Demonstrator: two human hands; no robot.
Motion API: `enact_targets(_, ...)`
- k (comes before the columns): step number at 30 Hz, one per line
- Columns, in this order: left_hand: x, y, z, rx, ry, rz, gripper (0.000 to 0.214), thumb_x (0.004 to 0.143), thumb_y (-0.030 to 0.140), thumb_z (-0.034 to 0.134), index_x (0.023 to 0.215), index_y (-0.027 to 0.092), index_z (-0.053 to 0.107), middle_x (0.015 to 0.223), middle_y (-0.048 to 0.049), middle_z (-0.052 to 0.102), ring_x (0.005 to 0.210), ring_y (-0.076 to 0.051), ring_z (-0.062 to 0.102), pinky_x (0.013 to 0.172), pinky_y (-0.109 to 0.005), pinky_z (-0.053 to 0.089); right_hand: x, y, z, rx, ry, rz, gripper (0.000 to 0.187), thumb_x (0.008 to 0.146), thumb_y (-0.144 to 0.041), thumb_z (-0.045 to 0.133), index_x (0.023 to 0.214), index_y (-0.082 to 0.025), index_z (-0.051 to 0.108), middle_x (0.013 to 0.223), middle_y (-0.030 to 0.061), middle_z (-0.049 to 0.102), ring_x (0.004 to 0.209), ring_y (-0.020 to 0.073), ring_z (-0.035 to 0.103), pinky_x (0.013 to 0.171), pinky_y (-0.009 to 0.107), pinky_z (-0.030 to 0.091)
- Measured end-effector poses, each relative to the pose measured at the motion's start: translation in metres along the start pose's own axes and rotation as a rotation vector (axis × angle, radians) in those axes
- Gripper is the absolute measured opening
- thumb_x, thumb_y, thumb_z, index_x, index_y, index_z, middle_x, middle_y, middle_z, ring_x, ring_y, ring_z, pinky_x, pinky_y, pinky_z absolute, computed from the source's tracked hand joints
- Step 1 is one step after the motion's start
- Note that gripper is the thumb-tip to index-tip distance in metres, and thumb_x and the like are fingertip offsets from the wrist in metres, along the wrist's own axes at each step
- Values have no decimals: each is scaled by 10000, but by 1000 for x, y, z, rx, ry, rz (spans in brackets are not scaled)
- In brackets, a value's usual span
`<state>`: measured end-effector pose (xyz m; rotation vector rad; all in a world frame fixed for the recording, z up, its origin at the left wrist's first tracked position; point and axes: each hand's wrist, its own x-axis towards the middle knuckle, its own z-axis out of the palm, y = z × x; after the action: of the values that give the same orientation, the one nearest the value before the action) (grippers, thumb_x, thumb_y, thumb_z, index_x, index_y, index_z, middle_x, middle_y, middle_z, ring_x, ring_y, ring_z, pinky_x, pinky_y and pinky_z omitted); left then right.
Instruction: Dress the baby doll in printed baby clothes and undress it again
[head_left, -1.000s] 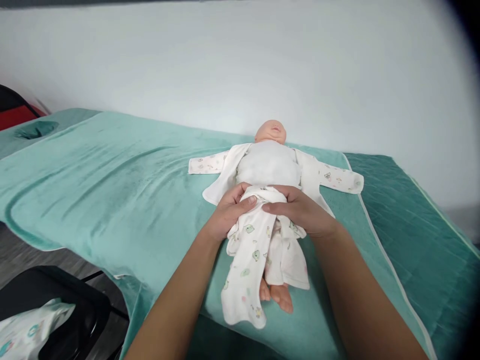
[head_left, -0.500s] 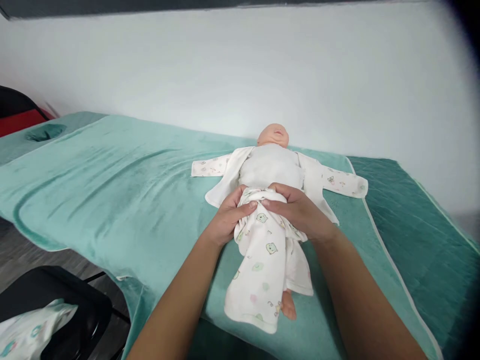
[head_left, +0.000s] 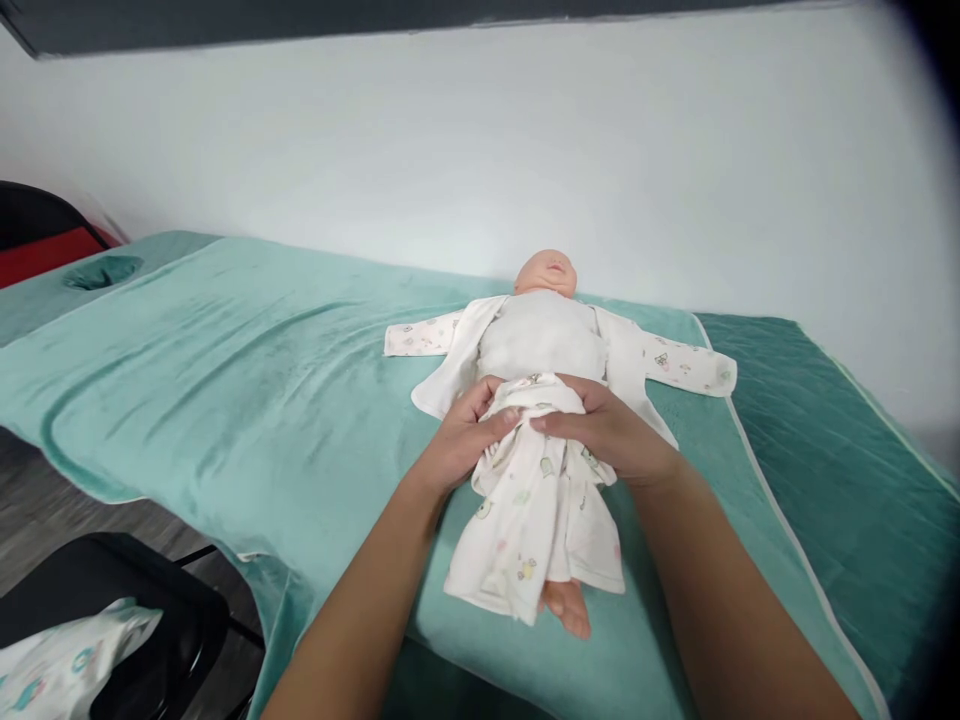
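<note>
A baby doll (head_left: 546,272) lies on its back, head toward the wall. Its white jacket (head_left: 442,385) is open at the front, with both printed sleeves spread out to the sides. White baby trousers (head_left: 517,545) with small green and pink prints cover the legs, and a bare foot (head_left: 568,607) shows below the hem. Around the bunched waist of the trousers, my left hand (head_left: 472,425) grips the left side, thumb on top. My right hand (head_left: 600,425) pinches the right side the same way. The fingers beneath the cloth are hidden.
A light green blanket (head_left: 225,380) spreads over the bed, above a darker green cover (head_left: 832,450) at the right. At the lower left stands a black chair (head_left: 180,620) with a printed white package (head_left: 82,660) on it. Behind the bed rises a white wall (head_left: 450,150).
The front trouser leg has drawn up and hangs more gathered, so more of the feet shows. Both hands keep hold of the waist, with the thumbs slightly shifted.
</note>
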<state>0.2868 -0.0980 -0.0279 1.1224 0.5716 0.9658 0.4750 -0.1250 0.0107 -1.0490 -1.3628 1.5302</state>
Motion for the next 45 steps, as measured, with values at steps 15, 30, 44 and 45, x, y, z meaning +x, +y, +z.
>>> enact_targets(15,-3,8,2,176,-109,-72,481,678,351,848,1082,192,640,1021,-35,650,928,-198,601,805,-294,460,5,0,6,-195,208,-112,129,816,-313,667,828,-224,574,769,-42,546,714,137,488,663,252,380)
enact_targets(30,-7,2,-2,-93,34,-147,424,635,287,870,1012,157,728,918,-62,751,791,-201,684,743,-303,523,4,-2,13,-273,145,-61,161,787,-310,680,907,-202,686,832,-2,666,774,180,572,661,278,432)
enact_targets(44,-4,3,-3,-135,110,-93,494,590,249,865,1053,155,722,941,-65,759,851,-219,692,766,-293,518,-2,-6,5,-174,-97,-35,433,826,-354,737,1238,-231,685,1156,31,724,1082,251,647,914,358,495)
enact_targets(45,-4,3,-2,-123,101,-90,506,601,264,867,1073,154,721,958,-71,759,872,-227,693,772,-296,516,-2,-5,4,-145,-90,-41,433,828,-342,739,1243,-230,684,1142,30,729,1077,245,650,914,353,495)
